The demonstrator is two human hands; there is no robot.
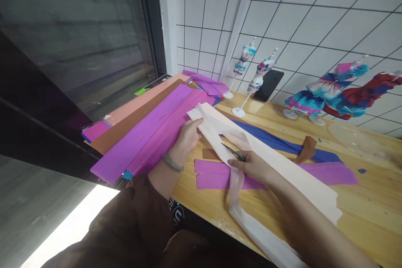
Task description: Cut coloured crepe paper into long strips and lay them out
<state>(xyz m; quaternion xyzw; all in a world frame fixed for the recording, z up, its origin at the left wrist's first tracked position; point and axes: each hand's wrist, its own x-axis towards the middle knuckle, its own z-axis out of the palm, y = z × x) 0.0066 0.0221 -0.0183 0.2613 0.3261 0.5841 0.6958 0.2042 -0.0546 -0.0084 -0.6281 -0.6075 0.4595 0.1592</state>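
Note:
My left hand (186,139), with a bangle (172,163) on its wrist, pinches the upper end of a long white crepe paper strip (216,144). My right hand (253,164) is closed around small scissors (235,151) with dark blades and a green part near the grip. Its fingertips also touch the strip, which hangs down past the table's front edge. Beneath the strip lies a folded pale cream crepe sheet (295,178). Purple paper pieces (210,173) and a small brown piece (210,153) rest below the blades. Whether the blades are parted is unclear.
Purple, brown and peach crepe sheets (147,121) are stacked at the left. Blue paper (270,136) and a brown scrap (307,148) lie farther right. Small mannequins (259,75), several in all, and a dark phone (269,86) stand along the tiled wall (301,21).

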